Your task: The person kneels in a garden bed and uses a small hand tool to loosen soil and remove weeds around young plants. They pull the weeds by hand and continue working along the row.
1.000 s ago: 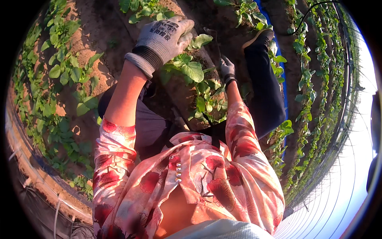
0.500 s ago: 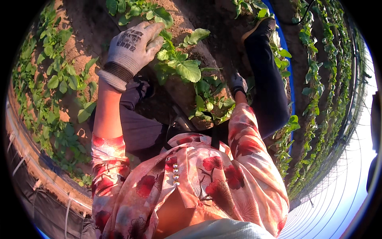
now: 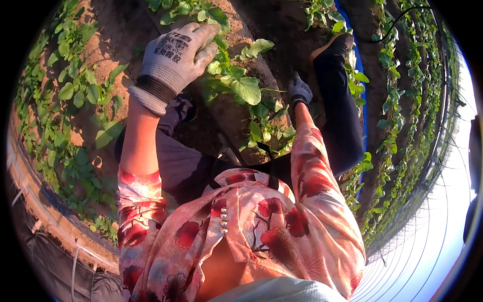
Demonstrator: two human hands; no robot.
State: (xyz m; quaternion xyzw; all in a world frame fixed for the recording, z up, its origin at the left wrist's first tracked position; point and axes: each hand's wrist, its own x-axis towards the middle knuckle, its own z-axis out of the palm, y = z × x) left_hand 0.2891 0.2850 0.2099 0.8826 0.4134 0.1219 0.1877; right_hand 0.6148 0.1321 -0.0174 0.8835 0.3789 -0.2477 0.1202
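Along the left rim, a row of low green seedlings (image 3: 65,95) is growing out of dry brown soil (image 3: 121,35), beside a pale curving border at the bed's edge. Moving inward, the left hand (image 3: 173,58), in a grey knit glove with a dark ribbed cuff, is reaching up and out with its back turned to the camera; its fingers are lying fairly flat and close together against the leaves at the top of a leafy plant (image 3: 241,90). Whether its grip is closing on a stem or leaf underneath, I cannot tell. That plant is standing in the middle of the picture, on a raised ridge of soil between the person's knees, its broad leaves catching the sun. Just to the right of it, the right hand (image 3: 300,90), also gloved in grey, is reaching down beside the plant's right edge; it is small and partly shadowed, so its grip cannot be made out either. Further right, a dark trouser leg (image 3: 337,116) is stretching toward a shoe (image 3: 336,46), and rows of climbing vines (image 3: 402,116) are lining the far right.
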